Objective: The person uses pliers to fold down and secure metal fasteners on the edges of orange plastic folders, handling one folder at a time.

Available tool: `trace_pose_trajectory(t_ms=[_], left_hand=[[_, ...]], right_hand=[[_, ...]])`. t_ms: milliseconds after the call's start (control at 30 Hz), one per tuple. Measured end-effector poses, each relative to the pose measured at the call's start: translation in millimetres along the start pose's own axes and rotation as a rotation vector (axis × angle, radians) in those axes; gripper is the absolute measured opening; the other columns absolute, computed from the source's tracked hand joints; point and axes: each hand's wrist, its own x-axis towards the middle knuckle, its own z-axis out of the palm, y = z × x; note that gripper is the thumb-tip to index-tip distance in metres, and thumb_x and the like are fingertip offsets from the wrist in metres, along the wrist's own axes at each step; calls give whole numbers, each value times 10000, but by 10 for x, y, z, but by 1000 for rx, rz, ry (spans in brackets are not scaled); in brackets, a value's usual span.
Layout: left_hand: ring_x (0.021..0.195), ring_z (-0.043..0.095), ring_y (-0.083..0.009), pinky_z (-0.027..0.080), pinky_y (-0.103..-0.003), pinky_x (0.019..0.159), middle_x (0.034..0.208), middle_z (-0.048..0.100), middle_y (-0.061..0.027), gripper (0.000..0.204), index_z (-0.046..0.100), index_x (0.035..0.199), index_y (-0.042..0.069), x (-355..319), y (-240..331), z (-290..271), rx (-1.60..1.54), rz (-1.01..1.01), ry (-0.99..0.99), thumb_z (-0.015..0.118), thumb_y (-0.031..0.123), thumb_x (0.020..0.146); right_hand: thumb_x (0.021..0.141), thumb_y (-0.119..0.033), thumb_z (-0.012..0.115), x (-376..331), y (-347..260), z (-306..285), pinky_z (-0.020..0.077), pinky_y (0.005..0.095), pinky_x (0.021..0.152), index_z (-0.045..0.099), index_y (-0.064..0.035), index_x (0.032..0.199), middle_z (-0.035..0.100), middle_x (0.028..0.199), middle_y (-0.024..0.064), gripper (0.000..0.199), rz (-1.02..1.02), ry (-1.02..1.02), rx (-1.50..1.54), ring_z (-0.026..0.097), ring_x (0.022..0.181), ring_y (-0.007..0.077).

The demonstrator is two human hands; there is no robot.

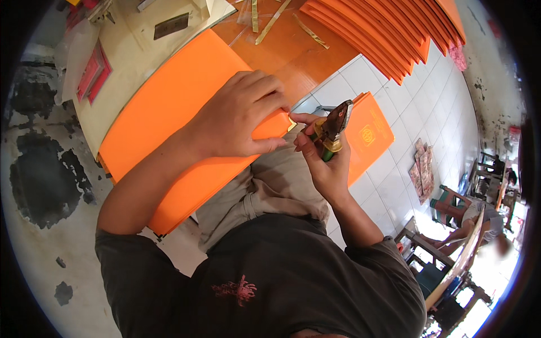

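Observation:
A large orange folder cover (174, 96) lies slantwise over the table edge and my lap. My left hand (242, 115) holds it near its right corner, fingers over the top and thumb along the near edge. A small gold metal corner piece (291, 124) sits on that corner. In my right hand (327, 160) are pliers (335, 127) with dark jaws pointing up and away and green-and-yellow handles. The right fingertips reach toward the gold corner piece; whether they touch it I cannot tell.
A stack of orange covers (389, 34) stands at the far right. Another orange cover with a gold emblem (367, 135) is beyond my right hand. Gold strips (273, 22) lie on the orange surface ahead. A dark metal plate (171, 26) rests on the pale table (135, 62). A person (484, 225) sits far right.

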Motion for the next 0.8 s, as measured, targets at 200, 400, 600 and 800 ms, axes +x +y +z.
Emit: trace_pose_trajectory(t_ms=[200, 400, 600, 800], left_hand=[[1214, 647, -348, 515, -495, 1077, 1268, 657, -90, 530, 712, 1219, 108, -19, -13, 32, -19, 12, 2, 945, 322, 794], [1223, 646, -334, 507, -496, 1098, 1256, 655, -85, 491, 737, 1211, 123, -51, -25, 26, -40, 38, 35, 935, 288, 793], [1207, 625, -307, 499, -480, 1084, 1238, 627, -79, 481, 789, 1228, 150, -56, -4, 25, -62, 51, 31, 931, 256, 780], [1161, 613, -291, 485, -471, 1066, 1206, 605, -63, 449, 803, 1216, 174, -78, -28, 29, -72, 48, -4, 930, 260, 793]], right_hand=[[1089, 69, 660, -24, -92, -39, 582, 299, 916, 578, 15, 1360, 702, 1443, 107, 288, 89, -53, 106, 652, 1034, 117], [1138, -21, 640, 13, -150, -170, 611, 334, 879, 593, 1, 1285, 708, 1422, 156, 156, 152, -147, 229, 698, 1044, 157], [1194, -188, 620, 107, -476, -725, 605, 339, 868, 592, 21, 1370, 727, 1175, 110, 275, 336, -379, -89, 713, 999, 153], [1174, -191, 655, 167, -207, -838, 584, 318, 783, 624, -3, 1256, 756, 1079, 92, 208, 380, -292, -182, 706, 885, 134]])
